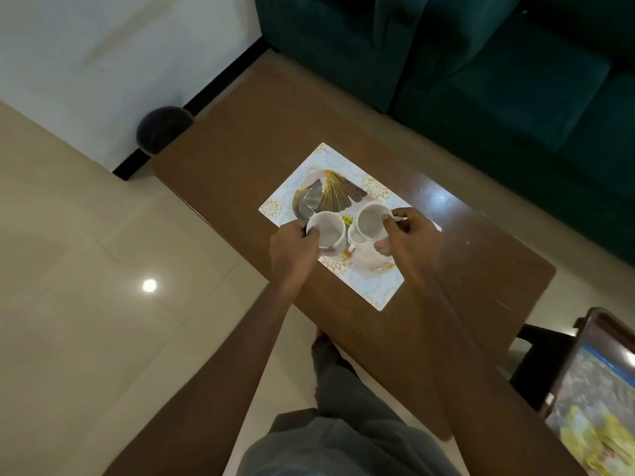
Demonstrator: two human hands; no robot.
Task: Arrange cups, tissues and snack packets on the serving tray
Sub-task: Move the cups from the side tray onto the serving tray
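Observation:
A white serving tray (364,290) with a gold fan and leaf pattern lies flat on the brown table (261,139). Over its middle are two white cups. My left hand (293,250) grips the left cup (328,231) by its rim, thumb inside. My right hand (410,242) holds the right cup (369,223) the same way at its right rim. Both cups are upright and empty, close side by side; I cannot tell whether they rest on the tray or hang just above it. No tissues or snack packets are in view.
A dark green sofa (481,63) runs along the table's far side. A dark round object (164,129) sits on the floor at the table's left corner. A second wooden table with a printed top (594,400) stands at the lower right. My legs are below the table's near edge.

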